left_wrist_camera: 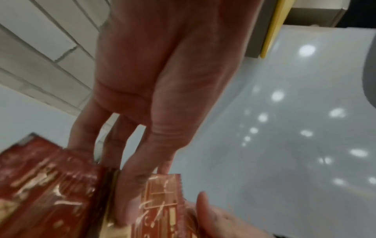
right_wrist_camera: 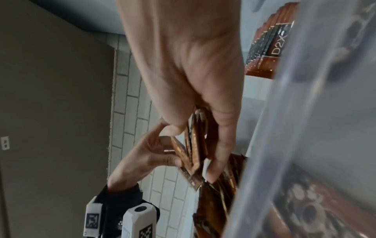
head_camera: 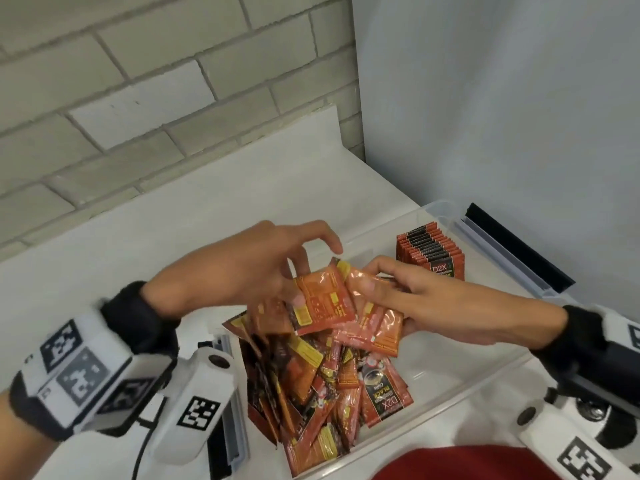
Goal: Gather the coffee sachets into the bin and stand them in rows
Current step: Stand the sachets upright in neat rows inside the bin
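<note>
coffee sachets of shiny red-and-orange foil lie in a loose heap at the lower centre of the head view, inside the clear plastic bin, and a neat standing row of sachets fills its upper right corner. my right hand grips a fanned bunch of sachets between thumb and fingers above the heap. my left hand pinches one orange sachet beside that bunch, other fingers spread.
</note>
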Demonstrator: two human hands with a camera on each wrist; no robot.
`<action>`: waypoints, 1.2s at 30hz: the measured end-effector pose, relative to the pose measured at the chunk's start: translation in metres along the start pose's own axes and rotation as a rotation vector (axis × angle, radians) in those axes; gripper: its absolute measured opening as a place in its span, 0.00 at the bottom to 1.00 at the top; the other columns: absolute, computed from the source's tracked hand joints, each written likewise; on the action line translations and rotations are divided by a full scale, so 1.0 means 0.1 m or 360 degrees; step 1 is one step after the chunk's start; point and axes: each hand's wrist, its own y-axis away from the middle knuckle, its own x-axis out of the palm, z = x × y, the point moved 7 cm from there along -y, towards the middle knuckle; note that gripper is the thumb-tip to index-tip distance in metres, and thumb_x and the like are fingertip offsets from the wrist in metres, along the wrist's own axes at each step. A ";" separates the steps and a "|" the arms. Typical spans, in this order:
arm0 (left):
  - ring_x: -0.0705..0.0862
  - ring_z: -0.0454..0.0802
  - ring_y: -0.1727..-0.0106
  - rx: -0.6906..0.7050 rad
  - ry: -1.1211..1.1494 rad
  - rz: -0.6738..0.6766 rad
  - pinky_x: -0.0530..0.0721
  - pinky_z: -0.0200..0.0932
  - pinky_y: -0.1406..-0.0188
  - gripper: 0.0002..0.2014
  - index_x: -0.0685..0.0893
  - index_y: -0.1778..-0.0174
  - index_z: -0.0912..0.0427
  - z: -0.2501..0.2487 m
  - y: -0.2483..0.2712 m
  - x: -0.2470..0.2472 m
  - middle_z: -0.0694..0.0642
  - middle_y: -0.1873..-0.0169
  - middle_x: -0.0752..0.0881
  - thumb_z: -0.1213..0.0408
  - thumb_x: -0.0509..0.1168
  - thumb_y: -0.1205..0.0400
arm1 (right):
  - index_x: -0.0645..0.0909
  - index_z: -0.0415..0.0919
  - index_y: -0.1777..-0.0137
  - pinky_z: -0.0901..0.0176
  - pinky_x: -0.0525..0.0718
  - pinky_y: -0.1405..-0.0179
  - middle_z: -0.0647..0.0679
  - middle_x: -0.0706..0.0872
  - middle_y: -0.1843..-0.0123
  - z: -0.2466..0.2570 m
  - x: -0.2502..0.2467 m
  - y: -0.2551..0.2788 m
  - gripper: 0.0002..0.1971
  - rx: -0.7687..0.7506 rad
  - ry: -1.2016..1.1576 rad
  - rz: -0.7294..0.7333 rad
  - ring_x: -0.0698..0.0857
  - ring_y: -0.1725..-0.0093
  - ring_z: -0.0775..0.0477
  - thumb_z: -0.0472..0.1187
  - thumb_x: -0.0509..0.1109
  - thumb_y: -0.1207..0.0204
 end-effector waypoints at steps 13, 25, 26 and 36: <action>0.88 0.47 0.47 0.0128 0.0765 -0.0071 0.87 0.40 0.53 0.45 0.61 0.24 0.34 -0.12 -0.18 -0.27 0.49 0.36 0.75 0.70 0.77 0.29 | 0.79 0.47 0.34 0.55 0.87 0.42 0.49 0.90 0.44 0.34 -0.19 -0.15 0.22 -0.0169 -0.0169 -0.0214 0.89 0.43 0.49 0.41 0.74 0.28; 0.79 0.53 0.28 0.0719 0.1765 -0.0855 0.79 0.51 0.32 0.41 0.58 0.17 0.48 -0.16 -0.56 -0.48 0.55 0.28 0.79 0.42 0.67 0.24 | 0.82 0.41 0.43 0.49 0.85 0.39 0.42 0.88 0.49 1.14 -0.53 -0.58 0.10 -0.0505 -0.0893 -0.0422 0.85 0.48 0.48 0.38 0.60 0.17; 0.78 0.56 0.27 0.0760 0.1905 -0.0875 0.78 0.55 0.29 0.42 0.59 0.17 0.50 -0.16 -0.61 -0.49 0.59 0.27 0.78 0.41 0.67 0.24 | 0.82 0.43 0.44 0.49 0.82 0.37 0.45 0.88 0.51 1.15 -0.52 -0.64 0.10 -0.0498 -0.0862 -0.0419 0.84 0.48 0.49 0.39 0.60 0.17; 0.82 0.58 0.31 0.0536 0.2454 -0.0826 0.78 0.63 0.31 0.18 0.72 0.25 0.59 0.17 -0.92 -0.20 0.61 0.33 0.83 0.60 0.52 0.11 | 0.75 0.46 0.38 0.66 0.85 0.52 0.49 0.88 0.47 0.94 -0.75 -0.97 0.12 -0.0585 -0.0292 -0.0648 0.89 0.50 0.58 0.34 0.64 0.19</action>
